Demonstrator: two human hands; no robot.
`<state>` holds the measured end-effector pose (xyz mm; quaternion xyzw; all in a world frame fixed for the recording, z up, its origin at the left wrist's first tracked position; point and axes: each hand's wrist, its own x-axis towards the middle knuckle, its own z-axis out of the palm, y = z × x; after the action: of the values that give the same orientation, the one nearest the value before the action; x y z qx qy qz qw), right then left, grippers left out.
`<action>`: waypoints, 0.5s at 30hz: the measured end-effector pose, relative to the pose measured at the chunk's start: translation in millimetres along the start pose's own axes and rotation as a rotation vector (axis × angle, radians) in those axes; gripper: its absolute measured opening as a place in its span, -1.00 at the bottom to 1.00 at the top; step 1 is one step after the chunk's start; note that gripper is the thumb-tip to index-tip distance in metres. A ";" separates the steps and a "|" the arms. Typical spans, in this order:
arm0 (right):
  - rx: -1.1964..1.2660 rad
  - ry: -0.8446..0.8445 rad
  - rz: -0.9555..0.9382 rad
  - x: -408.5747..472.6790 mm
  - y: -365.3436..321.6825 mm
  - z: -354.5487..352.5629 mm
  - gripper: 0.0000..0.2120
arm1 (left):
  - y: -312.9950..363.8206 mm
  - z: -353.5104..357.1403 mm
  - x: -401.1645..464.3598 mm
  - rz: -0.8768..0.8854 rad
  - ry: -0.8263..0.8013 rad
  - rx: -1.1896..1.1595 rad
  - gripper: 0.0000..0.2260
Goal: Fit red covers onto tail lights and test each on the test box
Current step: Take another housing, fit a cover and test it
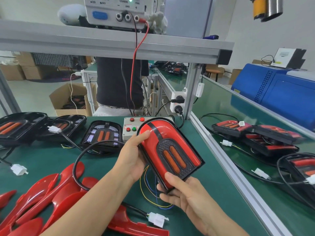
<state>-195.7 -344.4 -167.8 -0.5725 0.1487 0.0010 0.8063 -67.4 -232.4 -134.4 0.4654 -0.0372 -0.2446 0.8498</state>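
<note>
Glossy red plastic cover, rounded at far end, sits on black tail light housing held tilted above green mat, in front of test box.

Left hand grips housing's left edge, thumb pressing cover, likely to seat it. Right hand pinches near corner, thumb on top, steadying.

Small grey test box with red and green buttons at mat's far edge; white connector on black cable lies near front edge, unplugged. Loose red covers heaped at front-left corner.

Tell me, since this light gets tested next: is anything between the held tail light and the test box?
Nothing visible is. Both hands, left and right, hold the covered tail light just in front of the test box, overlapping its right side in this view. The bare tail light sits to its left, out of the way.
</note>
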 end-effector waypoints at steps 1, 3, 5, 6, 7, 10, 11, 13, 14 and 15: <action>0.000 0.006 0.005 -0.2 0.3 0.4 -0.54 | 1.0 0.4 1.3 -0.017 0.003 -0.007 -0.78; -0.003 0.024 0.008 -0.7 0.8 -0.1 -0.55 | 3.2 1.9 4.3 -0.055 0.029 -0.028 -0.81; -0.003 0.016 0.018 -1.7 1.8 -1.4 -0.56 | 3.8 2.6 7.6 -0.073 0.094 -0.024 -0.81; -0.001 0.008 0.027 -2.3 2.4 -1.8 -0.55 | 3.3 2.7 8.6 -0.070 0.121 -0.014 -0.83; -0.001 0.000 0.036 -3.1 3.1 -2.0 -0.54 | 2.5 2.9 8.8 -0.064 0.143 -0.008 -0.85; 0.002 -0.013 0.054 -4.1 4.7 -1.0 -0.52 | 0.0 3.4 8.0 -0.048 0.185 -0.014 -0.88; 0.006 -0.010 0.053 -4.1 5.0 -0.8 -0.52 | -0.7 3.5 7.8 -0.041 0.188 -0.009 -0.87; 0.018 0.000 0.045 -3.8 4.9 -0.3 -0.53 | -1.5 3.3 8.4 -0.013 0.189 0.035 -0.84; 0.026 0.002 0.044 -3.5 4.5 0.4 -0.53 | -1.9 2.8 8.9 0.007 0.190 0.066 -0.83; 0.033 0.004 0.044 -3.3 4.0 1.5 -0.53 | -2.3 2.3 9.3 0.026 0.195 0.097 -0.82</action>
<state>-199.2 -341.1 -170.3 -0.5557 0.1629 0.0149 0.8151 -60.8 -239.5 -136.5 0.5268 0.0279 -0.1850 0.8291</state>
